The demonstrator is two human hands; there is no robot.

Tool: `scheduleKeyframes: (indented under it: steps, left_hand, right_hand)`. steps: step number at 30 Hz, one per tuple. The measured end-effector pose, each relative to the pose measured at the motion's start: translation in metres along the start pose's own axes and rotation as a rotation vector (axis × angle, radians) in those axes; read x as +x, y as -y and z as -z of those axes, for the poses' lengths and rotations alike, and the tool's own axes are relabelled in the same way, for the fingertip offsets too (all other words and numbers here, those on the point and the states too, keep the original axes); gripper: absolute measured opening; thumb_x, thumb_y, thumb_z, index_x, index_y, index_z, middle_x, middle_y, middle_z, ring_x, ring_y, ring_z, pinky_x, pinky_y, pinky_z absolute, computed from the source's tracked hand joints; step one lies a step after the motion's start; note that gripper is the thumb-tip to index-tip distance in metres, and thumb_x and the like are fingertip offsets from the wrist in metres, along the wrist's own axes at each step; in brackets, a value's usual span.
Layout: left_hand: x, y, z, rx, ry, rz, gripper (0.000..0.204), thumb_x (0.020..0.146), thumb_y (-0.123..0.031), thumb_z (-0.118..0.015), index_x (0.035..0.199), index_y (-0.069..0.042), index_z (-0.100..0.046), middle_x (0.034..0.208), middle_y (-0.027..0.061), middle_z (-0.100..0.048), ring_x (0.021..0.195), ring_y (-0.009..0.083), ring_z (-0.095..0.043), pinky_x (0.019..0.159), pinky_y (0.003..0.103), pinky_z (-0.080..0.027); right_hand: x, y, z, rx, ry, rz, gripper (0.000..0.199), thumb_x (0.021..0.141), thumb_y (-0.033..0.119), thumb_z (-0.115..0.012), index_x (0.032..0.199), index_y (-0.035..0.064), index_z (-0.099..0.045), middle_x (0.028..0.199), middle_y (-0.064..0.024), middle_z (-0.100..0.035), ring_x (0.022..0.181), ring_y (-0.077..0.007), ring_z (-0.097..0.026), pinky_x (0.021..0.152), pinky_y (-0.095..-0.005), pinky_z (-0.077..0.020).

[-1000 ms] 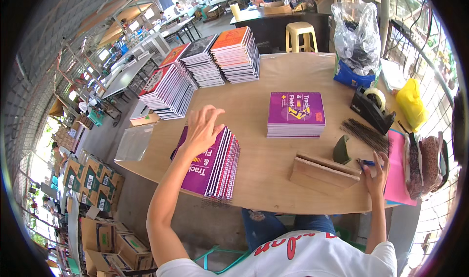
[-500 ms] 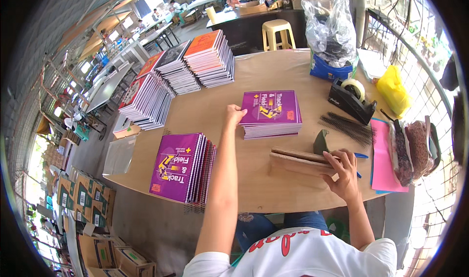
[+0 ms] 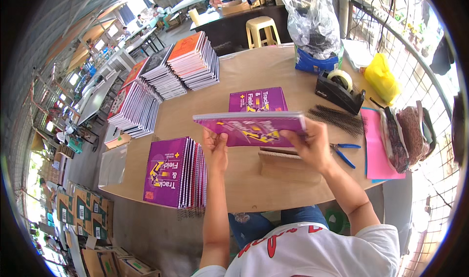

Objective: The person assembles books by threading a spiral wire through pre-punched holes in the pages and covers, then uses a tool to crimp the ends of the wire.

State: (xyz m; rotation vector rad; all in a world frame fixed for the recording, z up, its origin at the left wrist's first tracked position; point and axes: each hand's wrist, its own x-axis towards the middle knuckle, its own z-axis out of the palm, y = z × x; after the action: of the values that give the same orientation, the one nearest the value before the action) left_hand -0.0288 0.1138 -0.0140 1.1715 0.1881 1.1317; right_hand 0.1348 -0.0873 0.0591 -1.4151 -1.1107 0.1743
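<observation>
Between both hands I hold up a purple notebook point(image 3: 244, 134), its page edges on top and its cover facing me. My left hand point(image 3: 215, 147) is closed on its left end. My right hand point(image 3: 312, 144) grips the right end, thumb on the cover. Behind it, partly hidden, lies a pile of matching purple notebooks point(image 3: 256, 95). Below my hands a brown slotted block point(image 3: 288, 165) rests on the table. At its right are blue-handled pliers point(image 3: 347, 154). A row of coil-bound purple notebooks point(image 3: 166, 172) stands to the left of my left forearm.
Tall notebook stacks point(image 3: 195, 62) fill the table's far left. Dark wire coils point(image 3: 337, 118), a tape dispenser point(image 3: 339, 92), a yellow plastic bag point(image 3: 382, 79), pink sheets point(image 3: 382, 150) and fabric pouches point(image 3: 413, 125) line the right side. A stool point(image 3: 262, 30) stands beyond the table.
My left hand has lifted a notebook off the pile toward me. My right hand has let go of the slotted block and now grips the notebook's other end. The pliers are more exposed.
</observation>
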Motion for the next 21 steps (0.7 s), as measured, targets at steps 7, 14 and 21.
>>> scheduleKeyframes:
  steps: [7, 14, 21]
  left_hand:
    - [-0.007, 0.039, 0.048, -0.072, -0.003, 0.078, 0.065, 0.097, 0.006, -0.061, 0.155, -0.006, -0.034, 0.142, 0.0108, -0.057, 0.124, 0.0166, -0.057, 0.105, 0.03, -0.048]
    - [-0.006, 0.048, 0.037, 0.053, 0.076, 0.116, 0.068, 0.099, 0.003, -0.058, 0.158, -0.01, -0.028, 0.148, 0.0106, -0.05, 0.133, 0.0218, -0.052, 0.111, 0.04, -0.047]
    - [-0.004, 0.046, 0.043, -0.007, 0.036, 0.077, 0.063, 0.098, 0.0, -0.062, 0.154, -0.006, -0.033, 0.141, 0.012, -0.056, 0.126, 0.0185, -0.056, 0.107, 0.032, -0.046]
  right_hand:
    - [-0.001, -0.013, -0.028, -0.119, 0.031, 0.059, 0.018, 0.089, 0.005, -0.073, 0.106, 0.0002, -0.068, 0.079, -0.0203, -0.069, 0.062, -0.0298, -0.066, 0.06, -0.0376, -0.0519]
    - [-0.007, -0.021, -0.013, -0.174, -0.01, 0.081, 0.023, 0.089, 0.005, -0.073, 0.11, 0.0017, -0.07, 0.082, -0.0197, -0.07, 0.064, -0.0312, -0.067, 0.061, -0.0368, -0.0523]
    - [-0.003, -0.015, -0.03, -0.173, 0.018, 0.075, 0.025, 0.087, 0.004, -0.076, 0.112, 0.0009, -0.071, 0.083, -0.0192, -0.072, 0.063, -0.0214, -0.066, 0.061, -0.031, -0.0515]
